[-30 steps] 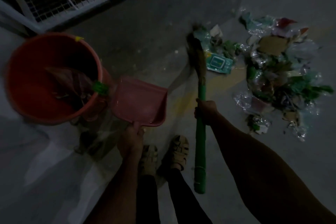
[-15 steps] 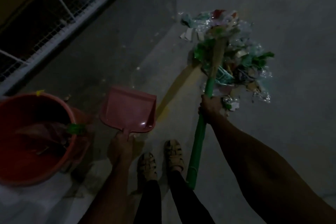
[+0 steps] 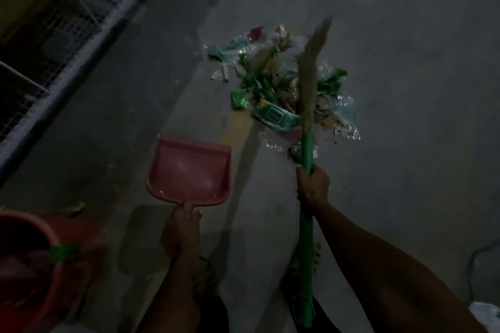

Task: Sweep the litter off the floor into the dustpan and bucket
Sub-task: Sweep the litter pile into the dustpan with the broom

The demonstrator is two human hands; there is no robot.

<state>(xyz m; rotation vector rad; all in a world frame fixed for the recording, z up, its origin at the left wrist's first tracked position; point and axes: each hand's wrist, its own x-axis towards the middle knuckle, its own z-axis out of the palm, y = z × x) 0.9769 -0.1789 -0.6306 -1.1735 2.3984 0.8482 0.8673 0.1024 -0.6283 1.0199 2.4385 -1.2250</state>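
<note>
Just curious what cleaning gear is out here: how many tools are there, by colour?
Pink: 1, the dustpan, held by the left hand.
Green-handled: 1, the broom, gripped by the right hand.
Red: 1, the bucket.
Total: 3.

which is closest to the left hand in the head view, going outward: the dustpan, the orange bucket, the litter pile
1. dustpan: its handle is gripped by the left hand, pan just ahead.
2. orange bucket: to the hand's left, at the lower-left corner.
3. litter pile: farthest, ahead and to the right, under the broom.
</note>
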